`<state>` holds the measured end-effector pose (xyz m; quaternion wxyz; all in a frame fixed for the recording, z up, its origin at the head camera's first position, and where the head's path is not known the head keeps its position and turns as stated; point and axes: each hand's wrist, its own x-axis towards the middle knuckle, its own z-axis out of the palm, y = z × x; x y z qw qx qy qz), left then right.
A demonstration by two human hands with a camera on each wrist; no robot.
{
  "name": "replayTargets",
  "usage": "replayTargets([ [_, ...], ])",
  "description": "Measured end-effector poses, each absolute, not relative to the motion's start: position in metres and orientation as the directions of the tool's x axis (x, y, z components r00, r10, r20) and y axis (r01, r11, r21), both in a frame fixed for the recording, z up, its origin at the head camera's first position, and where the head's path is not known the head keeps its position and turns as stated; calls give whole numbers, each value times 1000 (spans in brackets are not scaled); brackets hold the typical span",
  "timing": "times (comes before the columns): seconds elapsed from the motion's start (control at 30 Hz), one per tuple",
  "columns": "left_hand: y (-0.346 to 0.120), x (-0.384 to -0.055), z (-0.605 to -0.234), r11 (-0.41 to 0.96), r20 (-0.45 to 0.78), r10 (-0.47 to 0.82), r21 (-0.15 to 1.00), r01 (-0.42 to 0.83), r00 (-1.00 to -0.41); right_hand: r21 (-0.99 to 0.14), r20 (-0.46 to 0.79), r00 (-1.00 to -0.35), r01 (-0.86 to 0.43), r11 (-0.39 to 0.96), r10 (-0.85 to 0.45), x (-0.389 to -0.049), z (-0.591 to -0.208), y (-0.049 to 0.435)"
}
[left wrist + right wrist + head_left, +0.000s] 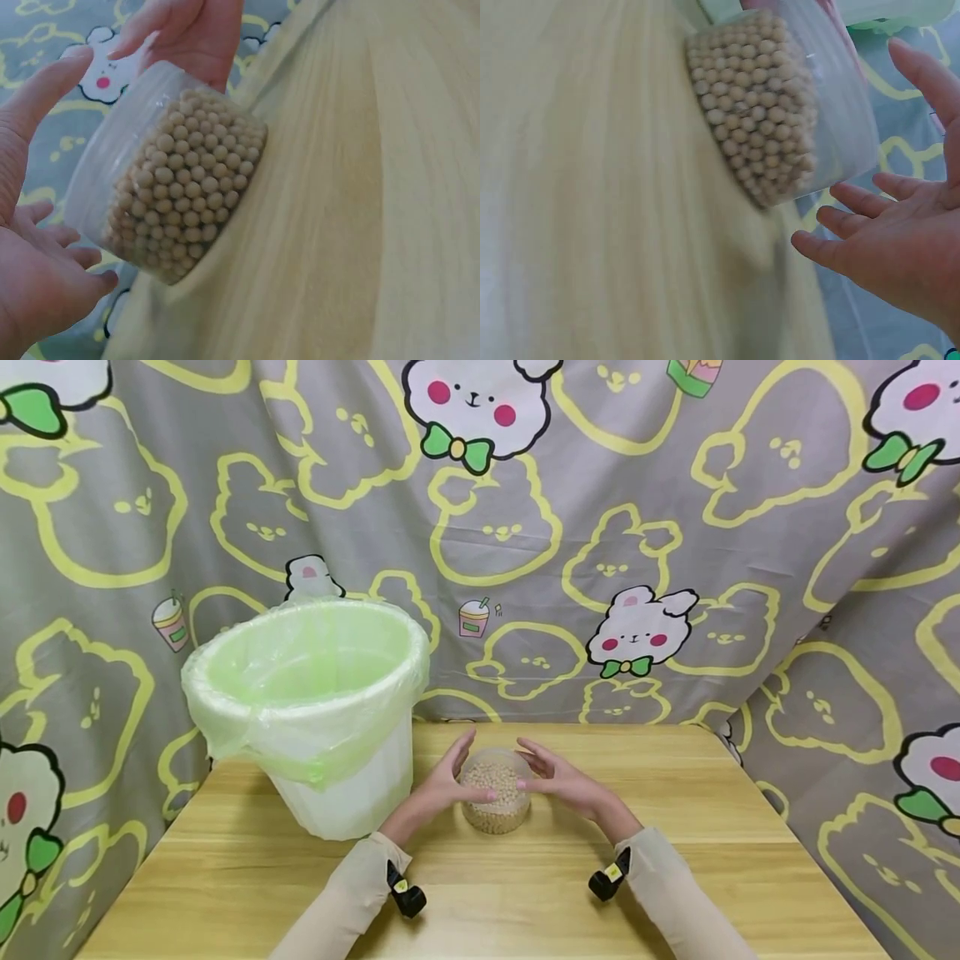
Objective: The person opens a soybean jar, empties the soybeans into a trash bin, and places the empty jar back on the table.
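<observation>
A clear plastic tub (495,810) of small round beige balls that look like soybeans stands on the wooden table between the two hands. My left hand (447,783) is at its left side, fingers spread and thumb toward the front. On the other side, my right hand (561,779) mirrors this pose. In the left wrist view, a gap shows between the left hand (45,277) and the tub (184,180). The right wrist view shows the right hand (900,225) with spread fingers beside the tub (757,105), fingertips close to its rim. Whether a lid covers it I cannot tell.
A large white bin (345,802) lined with a pale green plastic bag (322,739) stands left of the hands. The wooden table (510,893) reaches back to a grey curtain (510,602) with cartoon prints. Black wrist cameras sit at both sleeves.
</observation>
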<state>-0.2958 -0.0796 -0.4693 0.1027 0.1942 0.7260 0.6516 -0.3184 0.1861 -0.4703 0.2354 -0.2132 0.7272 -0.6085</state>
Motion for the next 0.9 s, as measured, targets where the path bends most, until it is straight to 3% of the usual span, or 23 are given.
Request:
replayTargets([
  [0.3,-83,-300,-488,48,56,457,995,88,-888,-990,-101,-756,11,141,-647,-317,-482,185],
  [0.47,-84,-302,-491,53,26,470,997,58,-882,-989,-75,-736,-31,145,-673,-318,-483,184],
  [0.9,-92,-311,-498,119,1,546,990,79,-838,-986,-49,-699,-79,146,-714,-317,-482,182],
])
